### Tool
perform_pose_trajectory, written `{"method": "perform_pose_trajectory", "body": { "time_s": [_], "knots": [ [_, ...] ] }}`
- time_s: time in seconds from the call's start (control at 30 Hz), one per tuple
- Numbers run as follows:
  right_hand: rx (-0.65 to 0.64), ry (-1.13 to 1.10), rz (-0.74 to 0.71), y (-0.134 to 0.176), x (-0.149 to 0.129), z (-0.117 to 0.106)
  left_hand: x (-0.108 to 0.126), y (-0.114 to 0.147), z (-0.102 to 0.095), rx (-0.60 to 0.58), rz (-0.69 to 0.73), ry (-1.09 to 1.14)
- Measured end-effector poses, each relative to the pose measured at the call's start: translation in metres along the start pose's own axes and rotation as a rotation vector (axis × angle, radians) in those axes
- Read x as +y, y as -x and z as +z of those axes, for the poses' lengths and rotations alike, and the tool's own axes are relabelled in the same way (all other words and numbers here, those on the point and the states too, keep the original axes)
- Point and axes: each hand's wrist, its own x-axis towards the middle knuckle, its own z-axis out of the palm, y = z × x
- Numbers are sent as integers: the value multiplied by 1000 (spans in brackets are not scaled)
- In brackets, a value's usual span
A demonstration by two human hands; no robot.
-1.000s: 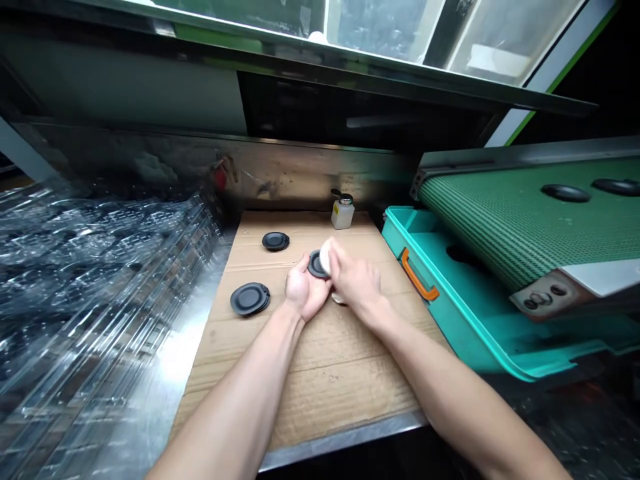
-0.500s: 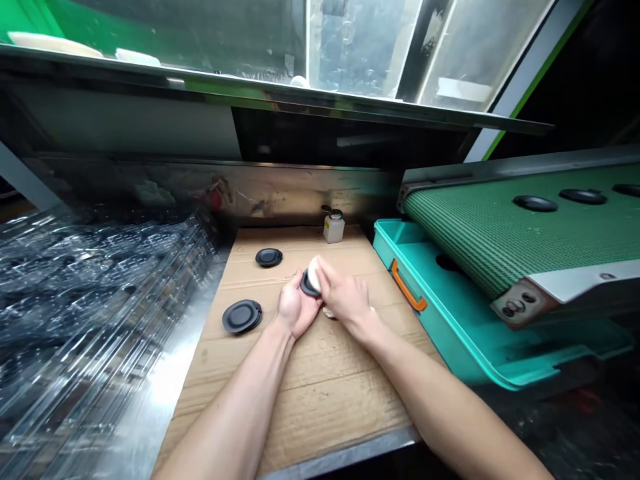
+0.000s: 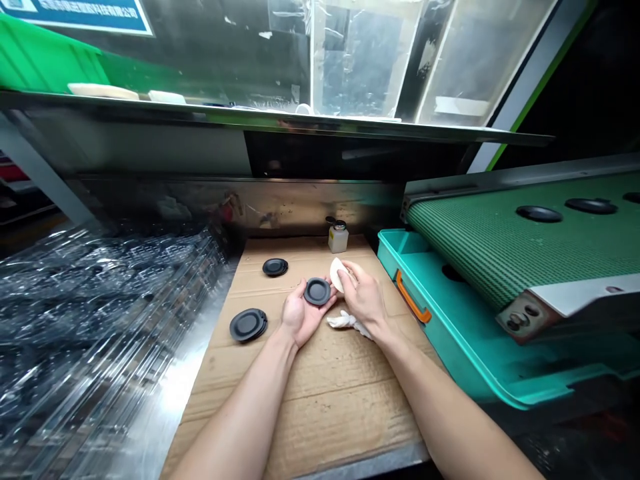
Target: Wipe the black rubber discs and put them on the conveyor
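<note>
A round black disc-shaped part [image 3: 317, 291] with a raised rim rests in my left hand [image 3: 300, 317], thumb at its edge and fingers beneath it. My right hand [image 3: 364, 293] pinches a white round pad [image 3: 338, 274], held just right of the disc and apart from it. Below my right hand a crumpled white cloth [image 3: 345, 321] lies on the cardboard [image 3: 320, 400]. To the left sit two small stacks of similar black parts, a nearer stack [image 3: 248, 325] and a farther stack [image 3: 275, 267].
A small dispenser bottle [image 3: 338, 237] with its lid up stands at the back. On the right, a green conveyor belt [image 3: 530, 247] carrying black parts overhangs a teal bin [image 3: 450, 347] with an orange handle. Clear plastic trays [image 3: 100, 320] are piled at left. A metal shelf [image 3: 280, 119] crosses above.
My right hand has drawn the white pad off the black disc and to the right. The disc now lies face up, more exposed in my left hand. The whole view has shifted slightly.
</note>
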Motion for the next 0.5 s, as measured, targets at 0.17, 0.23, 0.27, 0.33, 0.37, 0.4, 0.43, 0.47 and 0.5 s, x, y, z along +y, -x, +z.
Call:
{"method": "perform_pose_trajectory", "body": {
  "time_s": [0.17, 0.23, 0.27, 0.33, 0.37, 0.4, 0.43, 0.47, 0.5],
  "knots": [
    [-102, -226, -26, 8, -3, 9, 2, -3, 0, 3, 77, 32],
    [-146, -273, -47, 10, -3, 16, 2, -3, 1, -2, 71, 17],
    [-157, -289, -51, 11, -4, 19, 2, -2, 2, -7, 67, 8],
    [-165, -311, -53, 12, -5, 24, 1, -2, 4, -14, 54, -9],
    [-179, -316, -58, 12, -5, 24, 0, -1, 4, -11, 47, -19],
    [-208, -318, -64, 12, -5, 24, -1, -1, 4, -3, 40, -29],
    [-254, -315, -66, 11, -4, 22, -2, 0, 4, 6, 33, -40],
    [-314, -307, -59, 9, -2, 18, -2, 0, 4, 11, 30, -49],
    [-383, -294, -45, 8, 0, 14, -3, 0, 4, 9, 28, -58]
  ]
}}
